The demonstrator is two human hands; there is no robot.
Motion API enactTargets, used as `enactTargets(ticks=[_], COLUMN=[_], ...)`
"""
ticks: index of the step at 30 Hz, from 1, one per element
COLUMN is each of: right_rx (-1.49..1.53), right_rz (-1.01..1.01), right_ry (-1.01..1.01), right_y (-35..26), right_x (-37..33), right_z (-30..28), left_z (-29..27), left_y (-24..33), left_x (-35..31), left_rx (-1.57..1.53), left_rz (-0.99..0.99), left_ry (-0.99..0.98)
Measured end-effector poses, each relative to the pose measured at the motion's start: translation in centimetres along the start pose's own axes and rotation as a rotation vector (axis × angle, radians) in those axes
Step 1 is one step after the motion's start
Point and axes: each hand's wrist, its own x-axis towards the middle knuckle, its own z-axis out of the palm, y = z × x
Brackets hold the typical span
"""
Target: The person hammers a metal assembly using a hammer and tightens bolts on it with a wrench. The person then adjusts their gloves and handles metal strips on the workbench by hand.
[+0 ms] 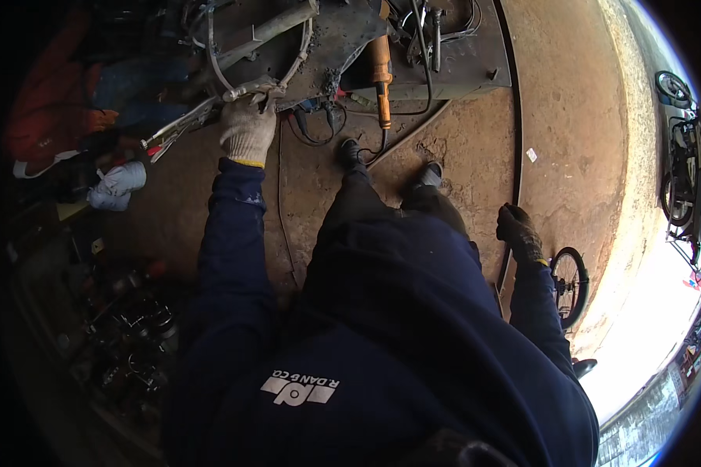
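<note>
My left hand (248, 131), in a pale knitted work glove, reaches up to the near end of a bent metal tube frame (265, 35). Its fingers are closed around the frame's near edge, partly hidden by the metal. The frame rests on a dark metal worktop (346, 47). My right hand (519, 232) hangs low at my right side in a dark glove, fingers curled into a fist. A long dark strip (516, 140) passes behind it; whether the hand grips anything is hidden.
An orange power tool (381, 74) hangs at the bench's near edge, its cord trailing to the floor by my feet. Thin metal rods (183, 124) jut left of my left hand. A spoked wheel (569, 288) stands at right; motorcycles (681, 167) are beyond. Dark machine parts (136, 331) crowd the lower left.
</note>
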Motion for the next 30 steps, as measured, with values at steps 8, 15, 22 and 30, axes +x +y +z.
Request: enactTargets(ticks=[8, 15, 22, 30], right_rx=[0.431, 0.566, 0.410, -0.948], right_rz=[0.308, 0.293, 0.229, -0.658], right_ry=[-0.012, -0.141, -0.206, -0.100], right_y=[9.1, 12.9, 13.5, 10.3], right_x=[-0.2, 0.9, 3.4, 5.0], right_z=[-3.8, -4.0, -4.7, -7.2], left_z=[0.2, -1.3, -0.1, 3.7], left_y=[1.5, 3.4, 3.5, 2.6], left_x=[0.1, 1.1, -0.1, -0.3], left_rx=[-0.019, 0.165, 0.457, 0.135], left_rz=[-0.051, -0.223, 0.024, 0.042], left_ry=[-0.002, -0.412, -0.037, 0.056])
